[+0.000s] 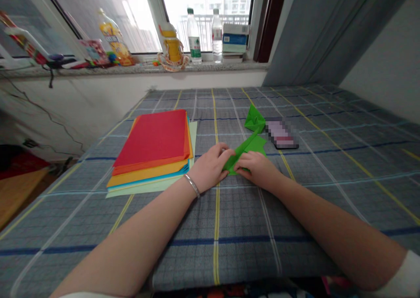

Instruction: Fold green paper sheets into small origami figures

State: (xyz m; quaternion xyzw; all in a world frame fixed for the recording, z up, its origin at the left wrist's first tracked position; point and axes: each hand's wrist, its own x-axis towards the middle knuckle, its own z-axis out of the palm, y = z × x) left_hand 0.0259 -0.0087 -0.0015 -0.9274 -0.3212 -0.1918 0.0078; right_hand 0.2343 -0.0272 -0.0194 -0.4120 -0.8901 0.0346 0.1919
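Observation:
A green sheet of folding paper (256, 145) lies partly folded on the checked cloth, with a raised flap slanting up to the right. My left hand (213, 164), a silver bangle on its wrist, pinches the paper's left corner between thumb and fingers. At the near edge, my right hand (257, 169) has its bent fingers closed on the same paper, close beside the left. Part of the sheet is hidden under both hands. Just beyond it sits a green folded paper piece (254, 119).
Left of my hands lies a stack of coloured paper (154, 138), red on top. A phone (282, 133) with a blurred screen rests to the right. Bottles (193, 37), a yellow cup (173, 48) and boxes (235, 40) line the windowsill behind the checked cloth (183, 254).

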